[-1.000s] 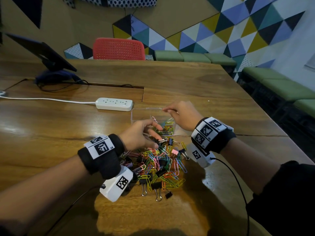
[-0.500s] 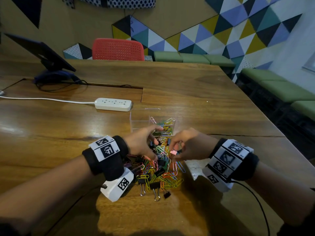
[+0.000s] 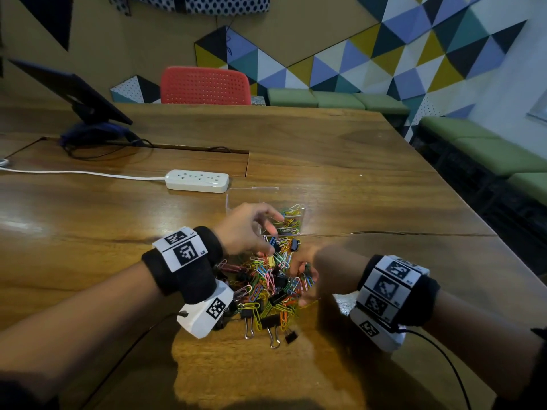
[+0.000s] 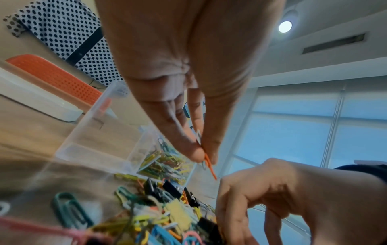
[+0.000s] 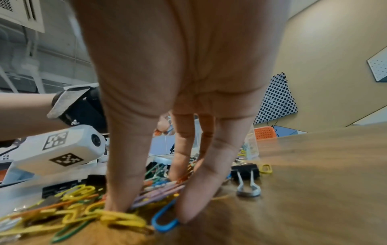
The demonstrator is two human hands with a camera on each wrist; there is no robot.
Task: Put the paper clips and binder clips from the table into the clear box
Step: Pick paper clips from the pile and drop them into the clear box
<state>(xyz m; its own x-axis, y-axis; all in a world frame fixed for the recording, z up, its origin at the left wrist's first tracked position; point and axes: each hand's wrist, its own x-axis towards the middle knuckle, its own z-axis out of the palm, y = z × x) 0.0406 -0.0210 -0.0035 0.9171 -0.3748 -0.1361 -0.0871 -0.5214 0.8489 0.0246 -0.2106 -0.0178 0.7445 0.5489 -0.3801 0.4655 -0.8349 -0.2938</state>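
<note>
2 hands work the same heap of clips [image 3: 266,285], which lies on the table [image 3: 370,202] directly below and between them. The left hand [image 3: 247,229] pinches an orange paper clip [image 4: 210,167] between thumb and forefinger; the clip hangs down from the fingertips, long axis near vertical. The clear box [image 3: 291,218] stands just beyond this hand, on the far side of the heap, already partly filled with paper clips. Of the 2 hands, the left is the nearer to the box, so the coming move is judged a short forward carry over the near wall, then release.

The right hand [image 3: 306,272] reaches down into the heap's right side, fingers spread and extended, tips pressing among the clips. Whether it has closed on anything cannot be told; a blue paper clip [image 5: 164,220] lies at 1 fingertip. A black binder clip [image 5: 246,175] lies just outside this hand.
</note>
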